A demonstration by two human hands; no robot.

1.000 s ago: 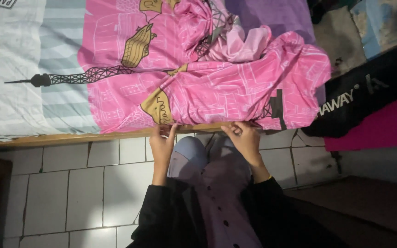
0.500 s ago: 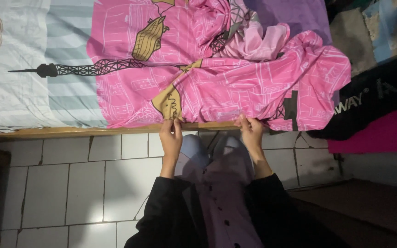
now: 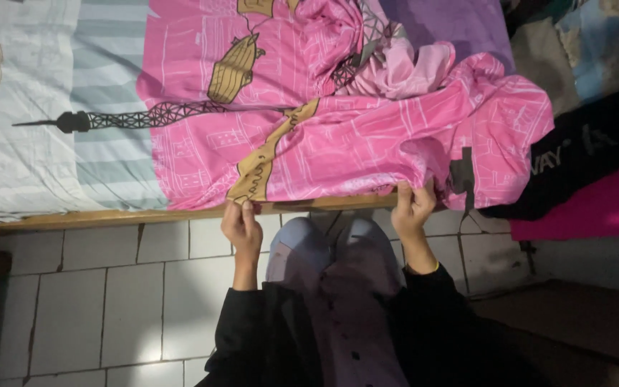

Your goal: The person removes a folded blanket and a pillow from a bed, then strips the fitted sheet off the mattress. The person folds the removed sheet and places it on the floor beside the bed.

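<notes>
both hands pinch the near hem of a pink sheet at the bed's edge

the left hand [image 3: 242, 228] and right hand [image 3: 413, 208] each clench the pink printed sheet [image 3: 367, 143], which lies rumpled on the bed [image 3: 30, 143] from 12 to 2 o'clock; its top is cut off by the frame, and the fingertips are tucked under the cloth. a wooden bed rail [image 3: 94, 217] runs at 9 o'clock above a white tiled floor [image 3: 109, 294]. at 3 o'clock a black bag [image 3: 582, 158] sits in a dim, hard-to-read corner.
</notes>
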